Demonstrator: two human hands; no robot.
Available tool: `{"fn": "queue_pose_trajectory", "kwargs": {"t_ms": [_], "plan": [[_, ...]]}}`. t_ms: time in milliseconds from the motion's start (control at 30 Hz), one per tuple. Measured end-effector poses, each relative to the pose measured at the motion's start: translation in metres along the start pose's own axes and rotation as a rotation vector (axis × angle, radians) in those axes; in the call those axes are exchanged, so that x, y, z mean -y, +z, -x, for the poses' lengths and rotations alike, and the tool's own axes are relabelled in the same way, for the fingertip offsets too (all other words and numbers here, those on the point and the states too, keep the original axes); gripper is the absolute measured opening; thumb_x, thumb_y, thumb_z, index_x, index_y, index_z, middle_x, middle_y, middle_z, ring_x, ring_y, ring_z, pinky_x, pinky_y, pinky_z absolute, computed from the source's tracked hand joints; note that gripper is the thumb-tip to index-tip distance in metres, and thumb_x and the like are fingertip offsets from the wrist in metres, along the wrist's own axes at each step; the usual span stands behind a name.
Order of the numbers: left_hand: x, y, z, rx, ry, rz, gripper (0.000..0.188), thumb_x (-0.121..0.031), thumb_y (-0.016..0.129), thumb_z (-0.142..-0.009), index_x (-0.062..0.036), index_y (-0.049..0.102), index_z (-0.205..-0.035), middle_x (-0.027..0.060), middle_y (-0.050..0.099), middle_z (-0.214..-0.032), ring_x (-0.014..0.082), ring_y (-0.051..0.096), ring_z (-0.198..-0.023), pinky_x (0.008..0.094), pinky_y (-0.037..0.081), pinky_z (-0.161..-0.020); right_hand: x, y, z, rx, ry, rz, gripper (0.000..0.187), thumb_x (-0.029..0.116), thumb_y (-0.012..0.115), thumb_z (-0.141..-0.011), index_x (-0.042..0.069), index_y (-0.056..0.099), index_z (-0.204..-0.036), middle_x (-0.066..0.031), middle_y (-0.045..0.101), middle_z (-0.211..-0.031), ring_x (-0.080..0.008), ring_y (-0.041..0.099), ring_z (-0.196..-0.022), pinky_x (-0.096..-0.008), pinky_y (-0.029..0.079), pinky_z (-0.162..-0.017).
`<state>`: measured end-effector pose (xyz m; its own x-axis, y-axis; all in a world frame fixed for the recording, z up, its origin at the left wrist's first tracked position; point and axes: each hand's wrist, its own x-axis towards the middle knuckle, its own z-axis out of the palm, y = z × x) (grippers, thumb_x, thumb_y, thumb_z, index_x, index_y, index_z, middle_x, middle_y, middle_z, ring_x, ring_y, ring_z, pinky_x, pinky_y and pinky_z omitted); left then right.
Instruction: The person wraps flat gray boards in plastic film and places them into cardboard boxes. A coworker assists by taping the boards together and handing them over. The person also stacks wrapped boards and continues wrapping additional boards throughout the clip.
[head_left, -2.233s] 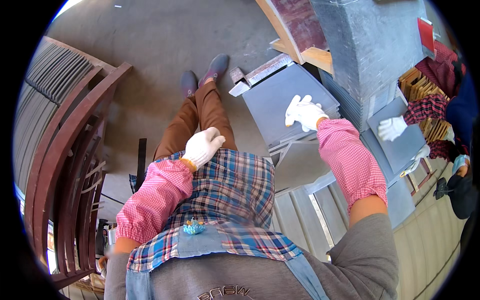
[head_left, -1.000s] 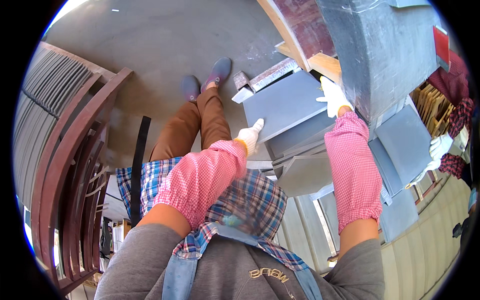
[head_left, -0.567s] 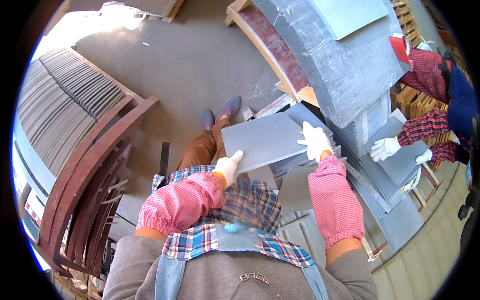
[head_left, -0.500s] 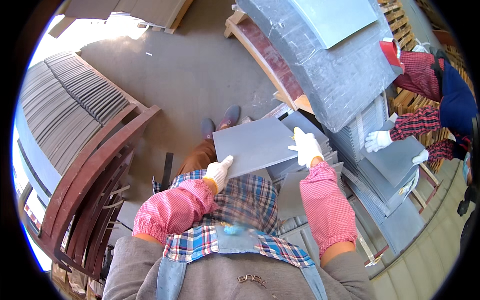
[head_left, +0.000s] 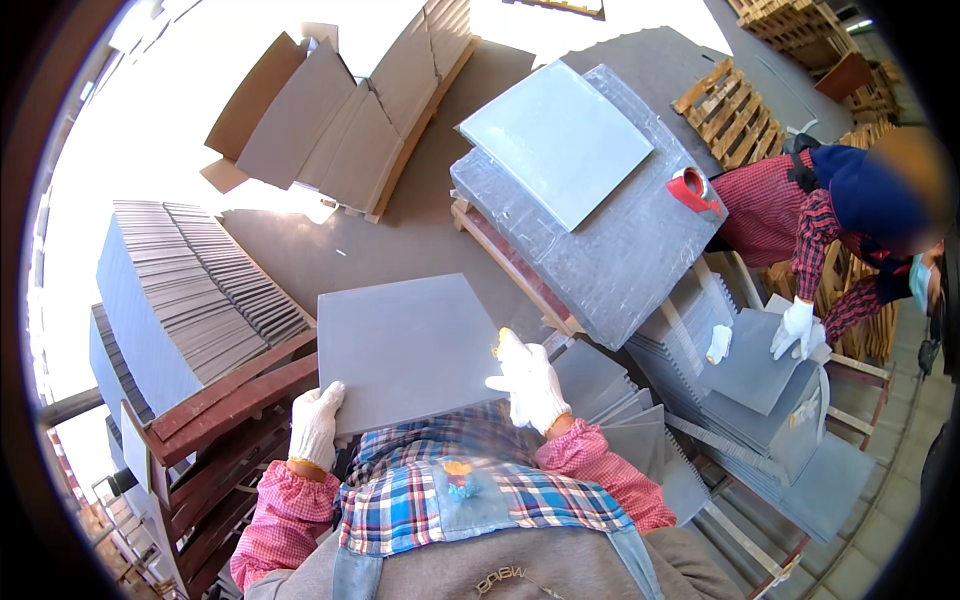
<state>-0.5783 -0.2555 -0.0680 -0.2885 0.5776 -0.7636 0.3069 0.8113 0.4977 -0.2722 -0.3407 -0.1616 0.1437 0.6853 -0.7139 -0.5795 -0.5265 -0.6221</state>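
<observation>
Grey floor (head_left: 410,240), grey panel (head_left: 408,352), left hand (head_left: 317,424) gripping near corner, right hand (head_left: 534,386) gripping edge

From the person's head, the fisheye looks down past the apron (head_left: 395,515): left hand (head_left: 318,425) and right hand (head_left: 533,385) near, floor (head_left: 400,245) farther.

Cardboard boxes (head_left: 308,128) stand upper left — a slatted wooden pallet (head_left: 733,110) and red tape dispenser (head_left: 699,203) farther right.

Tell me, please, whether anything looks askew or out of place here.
The large pale-grey panel atop the scuffed grey platform sits off-centre, its left corner seemingly overhanging the edge. Nothing else clearly stands out.
</observation>
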Motion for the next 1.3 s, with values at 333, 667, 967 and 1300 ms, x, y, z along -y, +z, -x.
{"fn": "queue_pose_trajectory", "kwargs": {"t_ms": [333,667,967,1300], "plan": [[-0.111,0.017,-0.006,0.179,0.471,-0.035,0.029,-0.022,0.065,-0.098,0.0065,0.072,-0.097,0.0027,0.067,-0.079,0.0084,0.058,-0.069,0.0254,0.048,-0.06,0.082,0.004,0.01,-0.22,-0.331,0.149,0.045,0.01,0.068,-0.095,0.003,0.049,-0.135,-0.0104,0.064,-0.115,-0.0153,0.065,-0.098,-0.0325,0.056,-0.084],[-0.323,0.168,-0.149,0.545,0.607,-0.288,0.04,-0.03,0.07,-0.098,0.0083,0.072,-0.109,0.0088,0.072,-0.086,0.0135,0.066,-0.071,0.0285,0.055,-0.065,0.166,0.004,-0.098,-0.632,-0.468,-0.045,0.048,0.006,0.062,-0.097,0.003,0.044,-0.142,-0.0119,0.061,-0.118,-0.0199,0.073,-0.086,-0.0312,0.058,-0.072],[-0.435,0.279,-0.223,0.715,0.642,-0.62,0.045,-0.037,0.065,-0.102,0.0044,0.071,-0.117,0.0144,0.073,-0.088,0.0185,0.065,-0.066,0.0277,0.048,-0.053,0.205,0.003,-0.176,-0.886,-0.479,-0.119,0.048,0.007,0.06,-0.097,0.004,0.045,-0.142,-0.0146,0.065,-0.118,-0.024,0.078,-0.084,-0.0337,0.058,-0.071],[-0.432,0.311,-0.302,0.578,0.975,-1.008,0.055,-0.047,0.064,-0.1,0.0068,0.069,-0.109,0.0224,0.076,-0.095,0.034,0.075,-0.085,0.0426,0.059,-0.077,0.204,0.01,-0.197,-0.856,-0.205,0.089,0.051,0.018,0.061,-0.097,0.01,0.043,-0.145,-0.0195,0.073,-0.113,-0.0306,0.078,-0.085,-0.0402,0.058,-0.075]]}}
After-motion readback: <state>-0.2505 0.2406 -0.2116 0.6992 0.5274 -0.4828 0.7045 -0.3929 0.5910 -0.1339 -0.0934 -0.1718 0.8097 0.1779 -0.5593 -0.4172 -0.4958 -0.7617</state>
